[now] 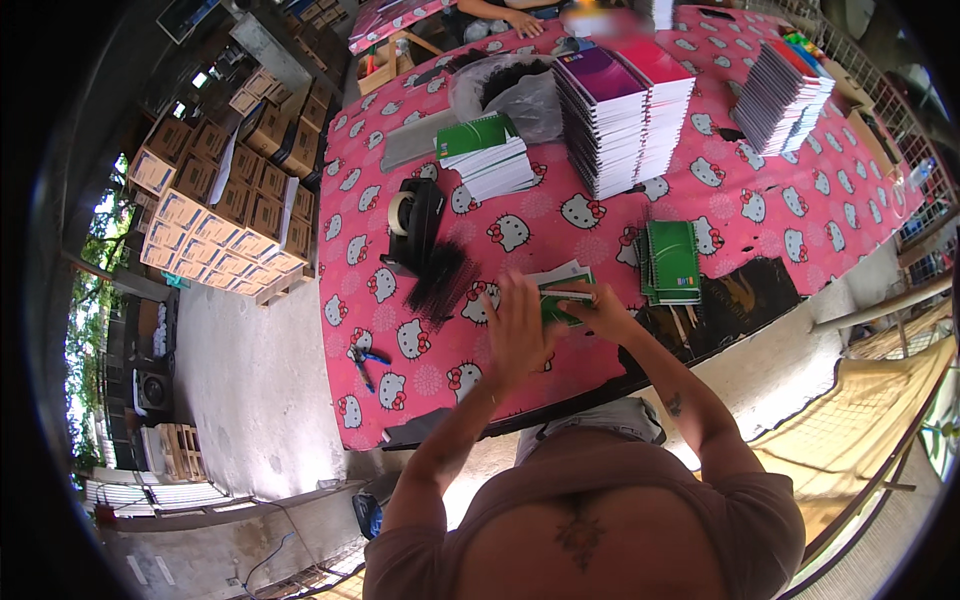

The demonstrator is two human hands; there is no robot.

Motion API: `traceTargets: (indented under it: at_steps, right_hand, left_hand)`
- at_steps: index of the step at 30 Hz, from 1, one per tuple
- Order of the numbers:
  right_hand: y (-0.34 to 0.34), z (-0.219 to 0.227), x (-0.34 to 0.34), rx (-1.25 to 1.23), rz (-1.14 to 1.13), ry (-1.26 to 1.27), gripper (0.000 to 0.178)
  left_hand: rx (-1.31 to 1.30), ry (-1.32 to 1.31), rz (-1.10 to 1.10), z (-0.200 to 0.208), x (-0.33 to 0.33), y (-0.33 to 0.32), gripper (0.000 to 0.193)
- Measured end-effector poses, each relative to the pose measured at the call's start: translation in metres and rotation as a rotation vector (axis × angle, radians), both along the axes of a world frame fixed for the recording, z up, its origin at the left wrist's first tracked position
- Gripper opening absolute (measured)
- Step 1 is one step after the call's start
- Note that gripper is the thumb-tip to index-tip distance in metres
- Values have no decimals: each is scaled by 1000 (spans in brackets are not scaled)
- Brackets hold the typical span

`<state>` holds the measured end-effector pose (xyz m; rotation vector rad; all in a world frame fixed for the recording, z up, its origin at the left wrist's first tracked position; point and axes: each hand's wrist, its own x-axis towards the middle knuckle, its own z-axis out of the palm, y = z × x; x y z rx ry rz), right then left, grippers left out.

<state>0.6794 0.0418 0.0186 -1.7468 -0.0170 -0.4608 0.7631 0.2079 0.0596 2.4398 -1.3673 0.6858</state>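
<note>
A small green-covered notebook with white pages lies on the pink patterned cloth in front of me. My right hand is closed on its right side. My left hand is at its left edge, fingers stretched out and a little blurred; whether it touches the pages I cannot tell. Left of that hand lies a loose bunch of black spiral binding coils. Several green spiral notebooks are piled to the right of my right hand.
A black tape dispenser and blue-handled pliers lie at the left. Farther back stand a green-topped stack of booklets, tall purple and red notebook stacks and a plastic bag. Another person's hand rests at the far edge.
</note>
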Motion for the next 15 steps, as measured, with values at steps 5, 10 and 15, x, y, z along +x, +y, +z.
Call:
traceTargets:
  at_steps: [5, 10, 15]
  right_hand:
    - [3, 22, -11, 174, 31, 398, 32]
    - [-2, 16, -8, 58, 20, 73, 35]
    - [-1, 28, -14, 169, 45, 309, 41]
  left_hand:
    - [151, 34, -144, -17, -6, 10, 82]
    - [4, -75, -25, 19, 13, -29, 83]
    - [180, 3, -203, -22, -25, -2, 86]
